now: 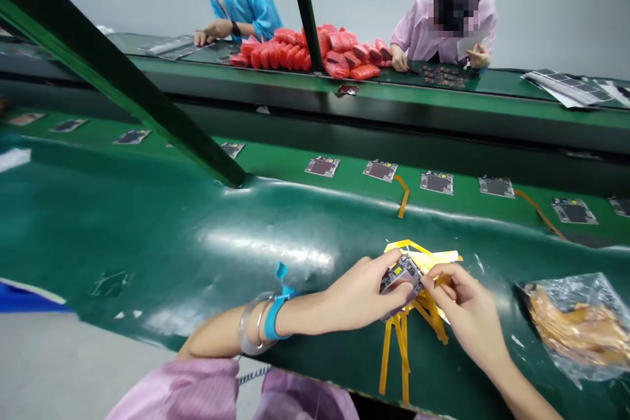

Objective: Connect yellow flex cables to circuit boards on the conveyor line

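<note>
My left hand (361, 295) grips a small circuit board (401, 273) by its left edge, just above the green mat (147, 236). My right hand (467, 312) pinches at the board's right side, where orange flex strips (401, 341) hang down. Under both hands lies a yellow backing sheet (426, 256) with more orange strips fanned out. A blue wrist strap and a clear bangle (266, 321) sit on my left wrist.
A clear bag of orange flex strips (575, 328) lies at the right. Several circuit boards (436, 182) lie in a row on the conveyor belt. Across it, two people work beside a pile of red packets (315, 49). A dark green strut (123, 88) slants across the left.
</note>
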`<state>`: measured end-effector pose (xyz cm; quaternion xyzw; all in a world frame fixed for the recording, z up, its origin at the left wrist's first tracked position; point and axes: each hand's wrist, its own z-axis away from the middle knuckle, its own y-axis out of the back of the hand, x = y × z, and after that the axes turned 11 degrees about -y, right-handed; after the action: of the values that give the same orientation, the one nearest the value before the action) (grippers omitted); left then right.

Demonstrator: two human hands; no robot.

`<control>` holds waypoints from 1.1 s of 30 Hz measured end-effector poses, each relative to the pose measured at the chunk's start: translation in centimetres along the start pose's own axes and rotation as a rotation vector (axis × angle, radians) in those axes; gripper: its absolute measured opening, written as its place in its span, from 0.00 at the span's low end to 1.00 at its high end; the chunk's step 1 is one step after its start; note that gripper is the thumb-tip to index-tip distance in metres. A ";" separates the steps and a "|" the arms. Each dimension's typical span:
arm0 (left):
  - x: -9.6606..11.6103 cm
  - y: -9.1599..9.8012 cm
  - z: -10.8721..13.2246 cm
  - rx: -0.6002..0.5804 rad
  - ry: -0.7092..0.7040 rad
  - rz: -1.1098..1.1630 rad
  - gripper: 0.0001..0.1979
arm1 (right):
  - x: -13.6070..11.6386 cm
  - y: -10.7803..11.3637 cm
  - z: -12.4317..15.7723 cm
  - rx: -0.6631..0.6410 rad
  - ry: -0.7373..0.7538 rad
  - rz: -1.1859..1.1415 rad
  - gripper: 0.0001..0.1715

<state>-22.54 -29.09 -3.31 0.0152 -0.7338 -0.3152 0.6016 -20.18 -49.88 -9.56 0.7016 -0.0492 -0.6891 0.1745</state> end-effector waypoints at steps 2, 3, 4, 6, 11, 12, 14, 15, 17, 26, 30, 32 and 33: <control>-0.2 -0.2 0.0 -0.011 0.003 -0.058 0.07 | 0.1 -0.1 -0.1 -0.001 -0.047 -0.016 0.08; -0.3 -0.3 0.0 -0.012 0.003 -0.084 0.07 | 0.2 -0.1 -0.1 0.002 -0.069 -0.023 0.08; -0.4 -0.4 0.0 -0.010 0.004 -0.104 0.07 | 0.2 -0.2 -0.1 0.011 -0.085 -0.029 0.08; -0.6 -0.5 0.1 -0.008 0.002 -0.126 0.07 | 0.3 -0.4 0.0 0.039 -0.098 -0.041 0.08; -0.4 -0.5 0.4 -0.031 -0.006 -0.162 0.07 | 0.1 -0.8 0.5 0.137 -0.026 -0.009 0.09; -0.3 -0.4 0.4 -0.041 -0.005 -0.172 0.06 | 0.1 -0.8 0.6 0.156 0.011 0.012 0.09; 0.0 -0.3 0.5 -0.060 -0.002 -0.183 0.05 | 0.1 -0.9 0.7 0.180 0.109 0.056 0.08; 0.0 -0.2 0.5 -0.065 -0.002 -0.182 0.05 | 0.1 -0.9 0.8 0.193 0.162 0.078 0.07; 0.1 -0.2 0.6 -0.068 -0.016 -0.183 0.04 | 0.4 -1.0 0.7 0.217 0.258 0.114 0.05; -1.3 -0.6 0.3 -0.027 0.002 0.005 0.11 | 2.0 -1.0 0.6 0.094 0.427 0.254 0.04; -2.4 0.0 -1.0 0.032 -0.013 0.314 0.20 | 1.5 -0.6 0.9 0.019 0.315 0.090 0.12; -2.8 0.3 -1.6 0.030 0.033 0.371 0.20 | 1.1 -0.3 0.8 -0.027 0.162 -0.065 0.17; -3.0 0.4 -1.7 0.025 0.058 0.372 0.19 | 0.9 -0.1 0.8 -0.041 0.098 -0.121 0.15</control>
<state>-20.08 -28.35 -5.60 -0.1043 -0.7103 -0.1885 0.6701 -20.89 -50.23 -10.47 0.7327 0.0158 -0.6639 0.1491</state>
